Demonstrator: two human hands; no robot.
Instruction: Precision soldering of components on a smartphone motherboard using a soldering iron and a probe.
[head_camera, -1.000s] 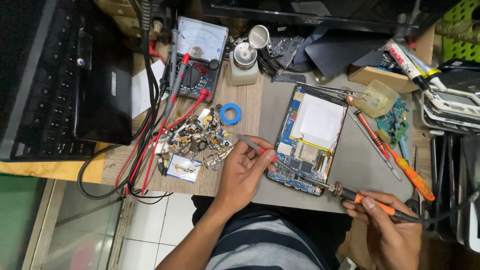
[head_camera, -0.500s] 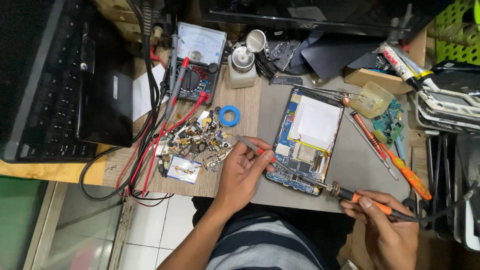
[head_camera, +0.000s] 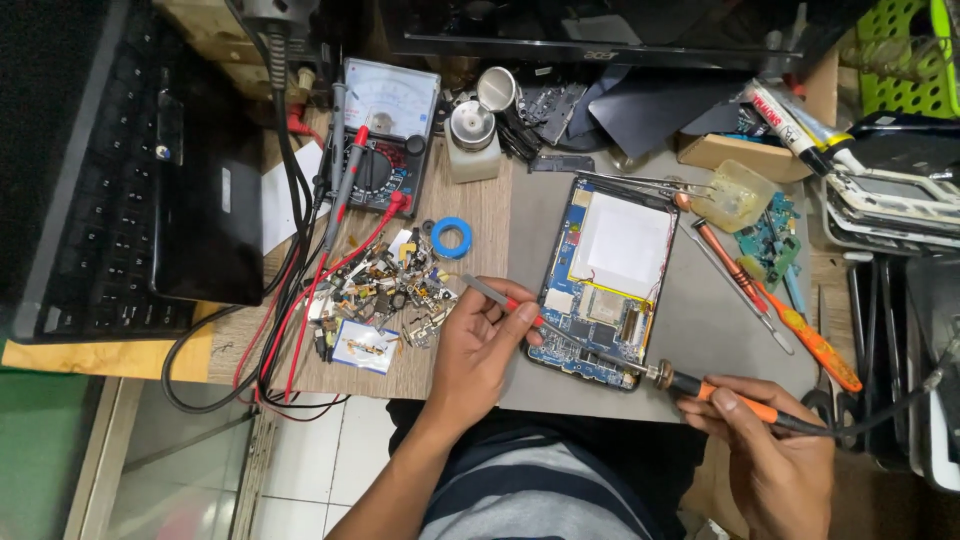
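— Head view: what's each hand doing?
— Left hand (head_camera: 478, 340) pinches tweezers (head_camera: 497, 297); right hand (head_camera: 770, 450), lower right, has its fingers wrapped around an orange soldering iron (head_camera: 700, 386).
— And the opened tablet (head_camera: 610, 282)?
— Centre of frame, on the grey mat (head_camera: 720, 330), both tips touching its lower board.

opened tablet (head_camera: 610, 285): 1 | soldering iron (head_camera: 700, 385): 1 | multimeter (head_camera: 385, 135): 1 | laptop (head_camera: 130, 170): 1 | screwdrivers (head_camera: 740, 285): 2

I see bright, even overhead light, soft shadows, mild glare on the white battery (head_camera: 622, 243); edges bend slightly, focus sharp.
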